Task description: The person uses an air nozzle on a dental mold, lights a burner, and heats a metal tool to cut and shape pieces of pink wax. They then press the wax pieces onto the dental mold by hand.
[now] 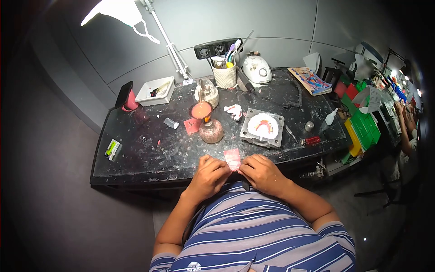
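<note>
Workbench (145,163), black, its top flecked with pale residue, the person facing it before me. Lamp (113,12), white shade, lit, over the bench's left part. Tray (156,100), white, small articles inside, towards the back left. Metal mould (277,140), squarish, holding a white cast (268,130) with a red arch, beyond the right hand. Left hand (210,173) and right hand (260,171), bare, fingers bent, fingertips drawn close together, each pinching the lower part of one pink sheet. Burner (211,132), round-bodied, beyond the left hand. Pink sheet (232,157), thin, at the bench's near edge, between the two hands, its upper part exposed. Second sheet (192,126), pinkish red, flat just left of the burner
</note>
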`<action>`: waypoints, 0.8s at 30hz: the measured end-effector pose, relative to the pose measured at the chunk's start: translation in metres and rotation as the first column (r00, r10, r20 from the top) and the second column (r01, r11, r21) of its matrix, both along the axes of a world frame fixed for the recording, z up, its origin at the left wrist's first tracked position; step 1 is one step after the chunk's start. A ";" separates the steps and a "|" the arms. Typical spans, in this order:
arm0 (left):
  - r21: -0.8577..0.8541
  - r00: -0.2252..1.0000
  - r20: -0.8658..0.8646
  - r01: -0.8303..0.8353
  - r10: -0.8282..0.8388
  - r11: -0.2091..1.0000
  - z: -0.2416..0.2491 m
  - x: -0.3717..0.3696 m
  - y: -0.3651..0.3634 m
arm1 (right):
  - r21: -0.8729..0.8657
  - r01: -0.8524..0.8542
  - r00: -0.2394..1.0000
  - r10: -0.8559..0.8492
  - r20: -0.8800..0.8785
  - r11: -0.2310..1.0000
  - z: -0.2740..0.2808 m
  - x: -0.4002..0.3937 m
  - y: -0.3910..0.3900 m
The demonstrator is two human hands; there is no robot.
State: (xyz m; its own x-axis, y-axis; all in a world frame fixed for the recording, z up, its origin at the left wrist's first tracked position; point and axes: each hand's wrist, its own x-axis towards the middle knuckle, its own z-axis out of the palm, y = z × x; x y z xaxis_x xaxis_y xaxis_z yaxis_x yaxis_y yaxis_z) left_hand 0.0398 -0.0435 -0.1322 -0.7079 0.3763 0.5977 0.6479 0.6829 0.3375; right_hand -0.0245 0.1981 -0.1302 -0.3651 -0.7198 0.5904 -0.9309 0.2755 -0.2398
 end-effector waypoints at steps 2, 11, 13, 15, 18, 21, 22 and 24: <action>0.009 1.000 -0.004 0.009 -0.008 1.000 -0.001 0.000 -0.001 | 0.017 -0.002 1.000 0.003 -0.027 1.000 -0.003 0.000 0.002; 0.033 1.000 -0.012 0.011 -0.011 0.999 -0.003 0.002 -0.002 | -0.043 0.003 0.999 -0.001 0.033 0.999 -0.005 0.000 0.001; 0.044 1.000 -0.006 0.009 -0.008 0.999 -0.004 0.004 -0.003 | -0.026 0.011 0.999 -0.010 0.053 1.000 -0.006 -0.001 0.001; 0.063 1.000 -0.002 0.008 -0.008 0.998 -0.004 0.003 -0.003 | -0.017 0.010 0.998 -0.009 0.065 1.000 -0.002 -0.001 0.000; 0.053 1.000 0.008 0.018 -0.019 0.998 -0.003 0.002 -0.003 | -0.016 0.002 0.996 0.000 0.090 1.000 0.011 -0.002 -0.008; 0.039 1.000 0.009 0.012 -0.013 0.999 -0.002 0.002 -0.003 | -0.008 -0.029 0.991 0.029 0.128 1.000 0.009 -0.006 -0.013; 0.037 1.000 0.011 0.010 -0.011 0.999 -0.002 0.002 -0.003 | 0.006 -0.051 0.986 0.050 0.160 0.999 0.007 -0.007 -0.016; 0.068 1.000 0.012 0.001 -0.002 0.998 -0.003 0.002 -0.002 | -0.038 -0.032 0.972 0.040 0.230 0.999 0.006 -0.009 -0.015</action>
State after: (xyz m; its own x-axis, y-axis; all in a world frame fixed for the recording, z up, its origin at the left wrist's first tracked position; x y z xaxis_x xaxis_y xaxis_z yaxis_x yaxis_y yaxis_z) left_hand 0.0416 -0.0454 -0.1352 -0.7147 0.3366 0.6131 0.6446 0.6573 0.3906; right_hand -0.0336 0.1826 -0.1246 -0.4685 -0.7160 0.5175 -0.8586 0.2310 -0.4576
